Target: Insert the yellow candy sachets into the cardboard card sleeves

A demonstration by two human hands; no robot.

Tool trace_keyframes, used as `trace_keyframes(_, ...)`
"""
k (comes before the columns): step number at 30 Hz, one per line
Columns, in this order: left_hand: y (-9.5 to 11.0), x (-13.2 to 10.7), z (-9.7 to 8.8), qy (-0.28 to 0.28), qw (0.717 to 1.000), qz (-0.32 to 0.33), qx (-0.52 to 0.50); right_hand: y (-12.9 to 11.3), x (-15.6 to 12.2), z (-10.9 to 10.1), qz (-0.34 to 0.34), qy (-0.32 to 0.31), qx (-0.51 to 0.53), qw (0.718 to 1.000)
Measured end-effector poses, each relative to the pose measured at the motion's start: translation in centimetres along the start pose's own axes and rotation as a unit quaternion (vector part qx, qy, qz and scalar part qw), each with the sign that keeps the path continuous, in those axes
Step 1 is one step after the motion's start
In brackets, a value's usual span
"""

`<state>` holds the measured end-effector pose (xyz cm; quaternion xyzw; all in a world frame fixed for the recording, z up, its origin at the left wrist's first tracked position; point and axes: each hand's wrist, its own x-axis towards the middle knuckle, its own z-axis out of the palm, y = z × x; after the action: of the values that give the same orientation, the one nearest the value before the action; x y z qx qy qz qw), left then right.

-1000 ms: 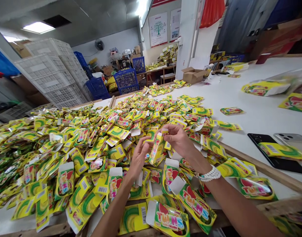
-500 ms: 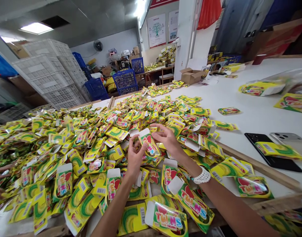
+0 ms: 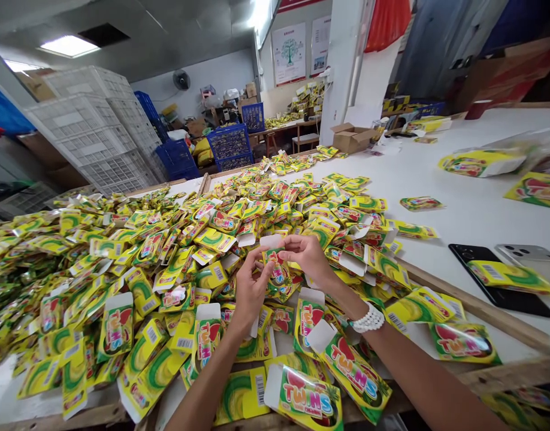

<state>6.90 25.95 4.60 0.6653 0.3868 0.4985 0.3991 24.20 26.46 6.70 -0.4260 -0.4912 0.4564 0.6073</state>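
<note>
A small yellow and green "TWINS" carton is upright in front of me, its white top flap raised. My left hand is closed on its left side, thumb across the printed front. The thumb and fingers of my right hand pinch its upper right edge, just under the flap. A white bead bracelet circles my right wrist. Below my hands lie more such cartons, among them one with its flap open and another tilted beside it.
A wide heap of cartons and packets spreads left and ahead. Wooden strips edge the white table. Two phones lie at the right under a carton. Behind stand white crates, blue crates and an open cardboard box.
My right hand has moved onto the carton's upper edge and closed there. The carton has turned more upright. The other person's hands at the far left have mostly left the view.
</note>
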Motion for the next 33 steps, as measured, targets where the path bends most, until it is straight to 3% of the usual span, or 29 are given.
trace_keyframes(4, -0.1, 0.1, -0.1, -0.009, 1.0, 0.005, 0.009, -0.9, -0.3, 0.1, -0.018, -0.017, -0.025, 0.999)
trace_keyframes(7, -0.1, 0.2, -0.3, -0.025, 1.0, 0.0, 0.015, -1.4, -0.5, 0.3, -0.02, 0.012, -0.016, 1.0)
trace_keyframes(11, -0.3, 0.2, -0.4, -0.064, 0.997, 0.016, 0.038, -0.9, -0.3, -0.2, 0.068, 0.051, 0.026, 0.996)
trace_keyframes(16, -0.8, 0.1, -0.1, -0.046, 0.998, 0.041, 0.035, -0.3, 0.0, -1.1, 0.133, 0.032, 0.043, 0.99)
trace_keyframes(23, -0.6, 0.2, -0.4, -0.052, 0.999, 0.007, 0.014, -0.3, -0.1, -0.8, 0.035, 0.01, -0.065, 0.997)
trace_keyframes(27, -0.4, 0.2, -0.4, -0.061, 0.998, 0.001, 0.008, -0.3, 0.0, -0.9, -0.037, 0.009, -0.138, 0.99)
trace_keyframes(33, -0.5, 0.1, -0.4, -0.065, 0.998, 0.01, 0.002, -0.7, 0.1, -1.4, -0.085, -0.001, -0.184, 0.979)
